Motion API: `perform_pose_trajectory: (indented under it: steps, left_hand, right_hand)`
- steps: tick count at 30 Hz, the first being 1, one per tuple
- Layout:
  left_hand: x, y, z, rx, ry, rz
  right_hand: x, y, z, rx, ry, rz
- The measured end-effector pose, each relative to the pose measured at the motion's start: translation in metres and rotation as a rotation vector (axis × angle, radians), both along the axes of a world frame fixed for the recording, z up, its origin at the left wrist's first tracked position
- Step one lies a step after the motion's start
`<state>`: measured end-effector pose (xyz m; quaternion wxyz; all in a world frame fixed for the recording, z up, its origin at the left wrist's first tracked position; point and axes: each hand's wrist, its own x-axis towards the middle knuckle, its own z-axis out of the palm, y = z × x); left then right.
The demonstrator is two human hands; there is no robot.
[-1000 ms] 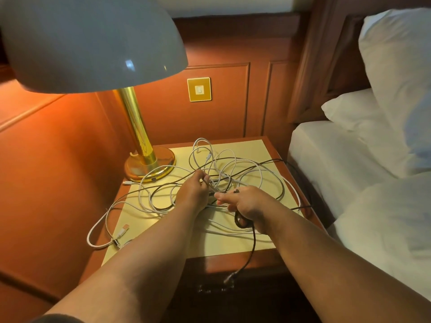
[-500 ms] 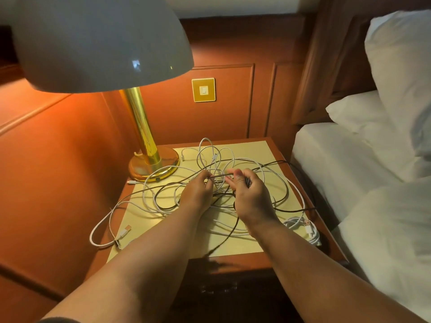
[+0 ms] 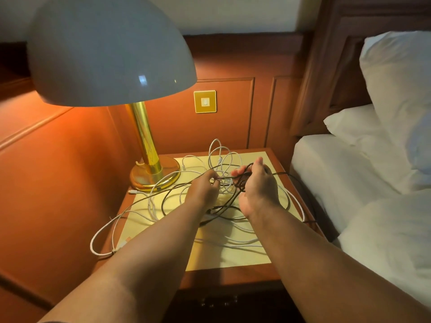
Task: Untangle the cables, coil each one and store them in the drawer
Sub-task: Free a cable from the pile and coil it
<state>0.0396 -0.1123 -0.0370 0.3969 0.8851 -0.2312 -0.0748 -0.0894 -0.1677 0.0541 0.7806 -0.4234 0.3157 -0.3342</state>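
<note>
Wood-panelled walls surround a nightstand [image 3: 242,257], with a brass lamp [image 3: 149,164] at ten o'clock and a bed [image 3: 349,173] at three. Both the left hand [image 3: 204,191] and the right hand [image 3: 258,185] pinch a black cable [image 3: 224,177] among tangled white cables [image 3: 219,152].

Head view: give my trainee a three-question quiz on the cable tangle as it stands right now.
1. True or false: both hands grip the black cable.
2. Which hand is nearer the lamp base: A) left hand B) right hand?
3. Fill in: a loop of white cable hangs off the nightstand's ____ edge.

Key: 1 true; 2 A; 3 left.
</note>
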Motion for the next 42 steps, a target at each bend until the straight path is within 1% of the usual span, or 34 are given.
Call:
perform_pose_trajectory:
  steps: [4,6,8,11,15,18,20,22,24,27,30,34,37,39,42]
  left_hand:
    - [0.005,-0.007,0.004,-0.01,-0.011,0.035]
    - [0.008,-0.007,0.003,-0.027,-0.001,0.042]
    - [0.011,-0.006,0.003,-0.033,-0.007,0.035]
    - [0.015,-0.006,0.003,-0.05,-0.028,0.038]
    - [0.019,-0.007,0.002,-0.02,-0.033,0.024]
    - [0.019,-0.009,0.002,-0.015,-0.012,0.03]
    - [0.018,-0.009,0.001,0.011,-0.015,0.033]
    - [0.018,-0.008,0.0,0.03,-0.018,0.035]
    - [0.018,-0.007,-0.003,0.031,-0.013,0.039]
    - [0.017,-0.006,-0.006,0.028,-0.026,0.021]
    - [0.017,-0.008,-0.009,0.023,-0.032,0.008]
    - [0.019,-0.005,-0.012,0.104,-0.046,0.048]
    - [0.02,-0.002,-0.012,0.145,-0.054,0.067]
    - [0.019,-0.003,-0.008,0.164,-0.071,0.047]
    - [0.019,0.001,-0.003,0.114,-0.122,0.037]
  right_hand:
    - [-0.002,0.001,0.015,0.22,-0.11,0.017]
    - [-0.006,0.001,0.023,0.289,-0.102,0.043]
    - [-0.012,-0.003,0.027,0.293,-0.05,0.087]
    - [-0.016,-0.01,0.019,0.205,0.16,0.263]
    - [-0.02,-0.014,0.003,0.006,0.48,0.582]
    - [-0.027,-0.011,-0.003,-0.123,0.586,0.794]
    - [-0.031,-0.007,-0.006,-0.292,0.646,0.86]
    - [-0.031,-0.003,-0.007,-0.496,0.655,0.762]
    - [-0.03,0.0,-0.005,-0.622,0.591,0.562]
    - [-0.029,-0.001,-0.001,-0.667,0.457,0.298]
    - [-0.029,-0.002,0.001,-0.637,0.271,0.149]
    - [-0.035,-0.001,0.007,-0.673,0.058,0.068]
    - [-0.036,-0.005,0.015,-0.685,-0.025,0.027]
    - [-0.036,-0.006,0.018,-0.629,-0.073,0.026]
    - [-0.038,-0.005,0.02,-0.563,-0.08,0.043]
